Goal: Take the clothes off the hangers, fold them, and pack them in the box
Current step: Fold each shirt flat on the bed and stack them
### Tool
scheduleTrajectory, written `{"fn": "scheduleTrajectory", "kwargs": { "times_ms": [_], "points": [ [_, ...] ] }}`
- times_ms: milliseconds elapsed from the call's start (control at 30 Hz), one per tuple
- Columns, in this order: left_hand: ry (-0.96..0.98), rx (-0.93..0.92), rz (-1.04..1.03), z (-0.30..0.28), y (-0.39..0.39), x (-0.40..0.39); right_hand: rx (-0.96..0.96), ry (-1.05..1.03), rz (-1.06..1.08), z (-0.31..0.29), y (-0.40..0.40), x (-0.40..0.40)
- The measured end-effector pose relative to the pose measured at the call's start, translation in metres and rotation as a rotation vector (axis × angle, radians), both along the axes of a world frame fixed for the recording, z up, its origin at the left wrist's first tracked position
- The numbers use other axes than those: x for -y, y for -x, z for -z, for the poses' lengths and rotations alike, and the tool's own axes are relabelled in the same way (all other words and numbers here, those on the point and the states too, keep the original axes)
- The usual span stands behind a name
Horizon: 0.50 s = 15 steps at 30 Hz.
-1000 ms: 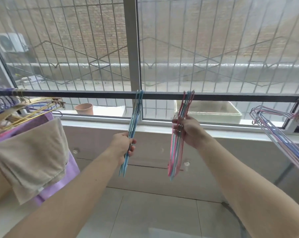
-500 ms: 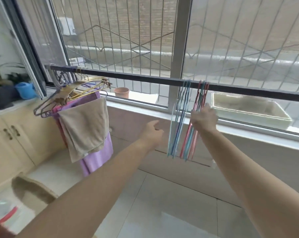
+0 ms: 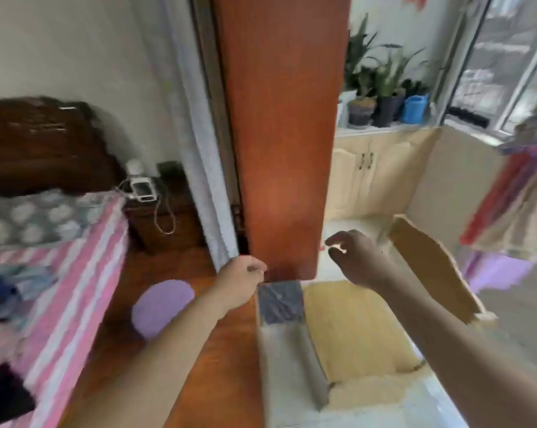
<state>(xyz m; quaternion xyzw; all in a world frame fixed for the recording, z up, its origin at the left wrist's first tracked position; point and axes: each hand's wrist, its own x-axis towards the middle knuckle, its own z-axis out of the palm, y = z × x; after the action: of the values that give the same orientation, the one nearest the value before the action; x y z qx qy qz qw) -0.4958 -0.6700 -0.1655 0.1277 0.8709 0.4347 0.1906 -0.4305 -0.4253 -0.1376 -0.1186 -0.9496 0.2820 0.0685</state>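
Note:
An open cardboard box (image 3: 356,325) stands on the floor below my hands, its flaps raised, with a dark folded garment (image 3: 280,301) in its far left corner. My left hand (image 3: 242,278) hovers over the box's left edge with fingers loosely curled, holding nothing. My right hand (image 3: 355,257) hangs above the box, fingers loosely curled and holding nothing. Clothes on hangers (image 3: 520,196), beige, red and purple, hang blurred at the far right. More clothes (image 3: 11,288) lie on the striped bed (image 3: 73,273) at left.
An orange-brown wooden door (image 3: 282,134) stands straight ahead beside a white curtain (image 3: 205,180). A purple round stool (image 3: 162,305) sits on the wooden floor. A dark nightstand (image 3: 165,214), cream cabinets (image 3: 369,174) and potted plants (image 3: 381,97) lie further back.
My view has swung left from the window rail to the door and box. Both hands have let go of the hangers on the rail and now hang free over the box.

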Motion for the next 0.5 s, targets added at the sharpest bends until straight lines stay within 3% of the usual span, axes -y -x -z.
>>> {"fn": "scheduleTrajectory", "kwargs": {
  "times_ms": [133, 200, 367, 500],
  "points": [
    [0.071, 0.046, -0.475, 0.022, 0.002, 0.217, 0.158, 0.031, -0.367, 0.024, 0.096, 0.168],
    [0.011, 0.115, -0.646, 0.032, -0.014, 0.295, 0.216, 0.067, -0.506, 0.037, 0.129, 0.242],
    [-0.167, 0.299, -1.063, 0.067, -0.033, 0.426, 0.287, 0.073, -0.761, 0.081, 0.19, 0.391],
    [-0.227, 0.336, -1.154, 0.068, 0.002, 0.486, 0.321, 0.064, -0.851, 0.091, 0.259, 0.469]
  ]
}}
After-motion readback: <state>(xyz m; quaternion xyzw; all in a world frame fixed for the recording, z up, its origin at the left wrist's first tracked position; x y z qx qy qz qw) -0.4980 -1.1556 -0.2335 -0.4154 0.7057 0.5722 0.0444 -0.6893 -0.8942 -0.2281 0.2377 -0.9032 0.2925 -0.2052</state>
